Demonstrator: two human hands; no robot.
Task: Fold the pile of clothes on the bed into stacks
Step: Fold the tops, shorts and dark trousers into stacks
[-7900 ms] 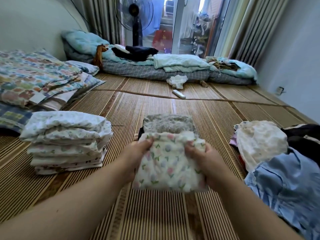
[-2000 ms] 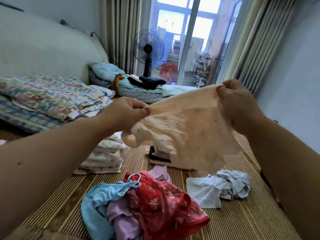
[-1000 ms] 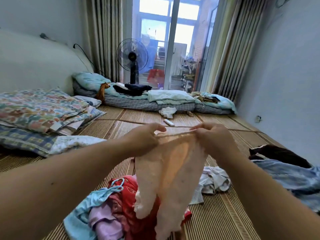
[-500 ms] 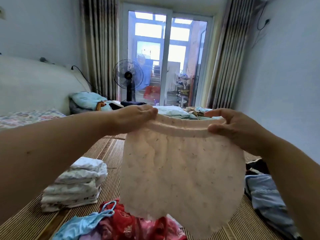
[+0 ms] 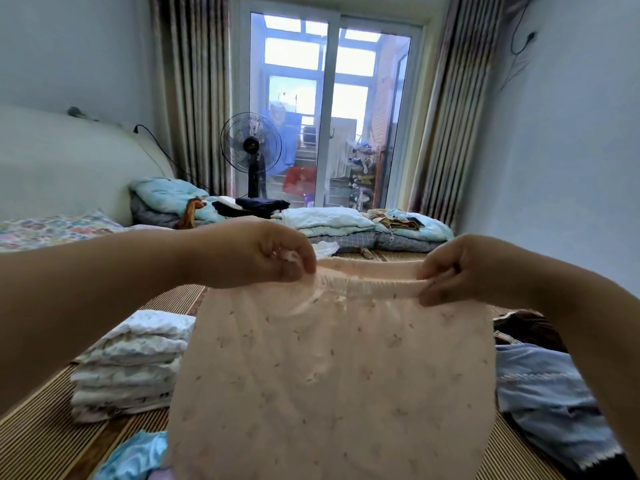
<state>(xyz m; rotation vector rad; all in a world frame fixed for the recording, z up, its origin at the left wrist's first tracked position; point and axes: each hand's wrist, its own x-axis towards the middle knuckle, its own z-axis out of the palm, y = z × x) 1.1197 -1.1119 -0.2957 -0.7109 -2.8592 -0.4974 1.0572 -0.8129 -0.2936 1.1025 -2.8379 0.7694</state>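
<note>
Head view. Both arms reach in from the lower corners, with the hands raised at mid-frame.

Left hand (image 5: pixel 263 259): fingers curled down, pinching the left end of the elastic waistband (image 5: pixel 367 287) of the peach shorts (image 5: pixel 332 382). A bit of pale fabric shows between the fingers. Right hand (image 5: pixel 464 271): fingers curled, pinching the right end of the same waistband. The band runs nearly straight and level between the two grips, lightly gathered.

The shorts hang below the hands, flat and spread, with the small sprig print facing the camera. The side edges flare out wider than the span between the hands. The lower hem runs off the bottom of the frame; cannot tell whether it touches anything beneath.

Room around: woven mat (image 5: pixel 41 441) below. A folded stack (image 5: pixel 131 365) of white printed pieces sits on the mat to the left, its right edge hidden behind the shorts. A light blue cloth (image 5: pixel 135 459) lies at bottom left, just beside the shorts' left edge. On the right, a blue garment (image 5: pixel 540 386) lies unfolded on the mat with a dark garment (image 5: pixel 530 330) behind it; the right forearm partly covers both. Bare mat shows between the stack and the far bedding (image 5: pixel 332 221). A fan (image 5: pixel 251 147) stands beyond the bedding, in front of the glass door (image 5: pixel 360 109).
</note>
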